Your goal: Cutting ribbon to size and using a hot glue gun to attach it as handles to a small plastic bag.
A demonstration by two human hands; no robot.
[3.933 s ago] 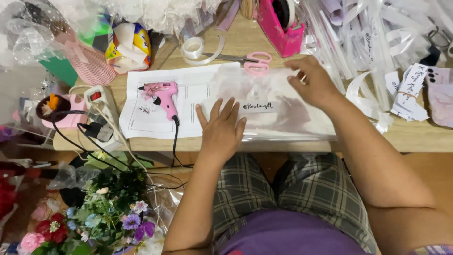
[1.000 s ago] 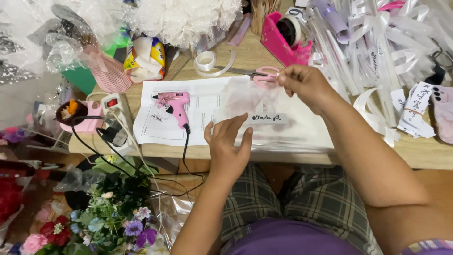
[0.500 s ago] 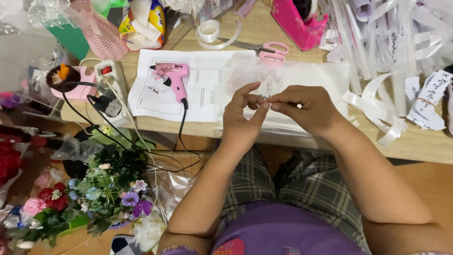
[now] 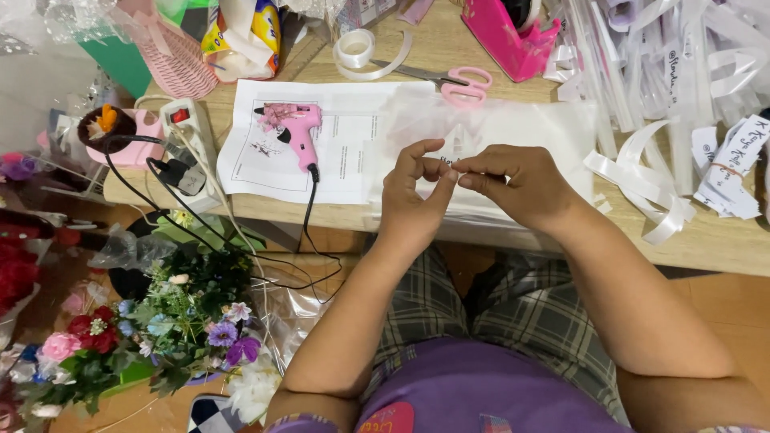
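While the left hand [image 4: 413, 196] and right hand [image 4: 513, 183] meet fingertip to fingertip, pinching a small clear strip [image 4: 449, 164] above the transparent sheet [image 4: 513, 128] on the desk [image 4: 722, 240], the slippery piece could well slip free. Beyond the hands lies a white printed paper [image 4: 249, 160]; right of them, white ribbon labels [image 4: 730, 168].

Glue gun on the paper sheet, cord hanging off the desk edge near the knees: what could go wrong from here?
1. The glue gun has its cord draped over the table edge beside the person's lap; a knee could snag it and drag the gun off.
2. Both hands, left hand and right hand, pinch something small above clear plastic film; dropped, it may be hard to spot.
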